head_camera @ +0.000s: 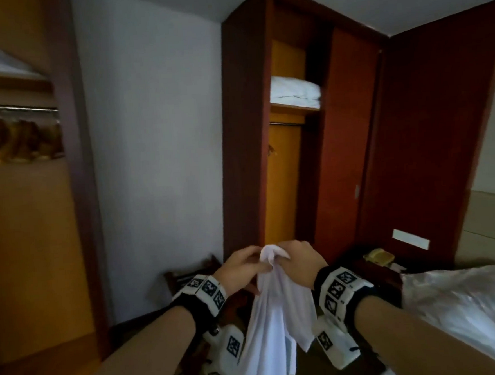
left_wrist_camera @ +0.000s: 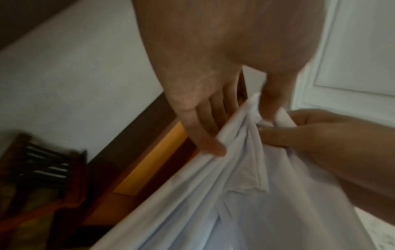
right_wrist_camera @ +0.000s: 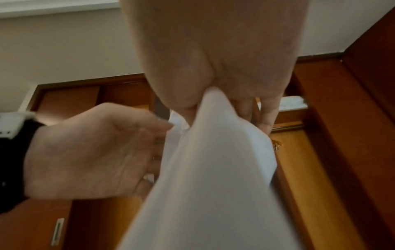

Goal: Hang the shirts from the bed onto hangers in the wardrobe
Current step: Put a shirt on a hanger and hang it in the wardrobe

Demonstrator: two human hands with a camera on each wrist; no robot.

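the bed (head_camera: pixel 466 312) fills the lower right corner, covered by a rumpled white sheet (head_camera: pixel 482 296). left of the bed's head stands a dark nightstand (head_camera: pixel 375 269) with a yellowish telephone (head_camera: pixel 378 256) on top. beyond the bed, the wardrobe's upper shelf (head_camera: pixel 295 107) carries folded white bedding (head_camera: pixel 295 91), and a dark slatted rack (head_camera: pixel 188 275) stands on the floor against the wall

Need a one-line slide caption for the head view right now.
Both hands, left and right, bunch a white shirt before the open wardrobe.
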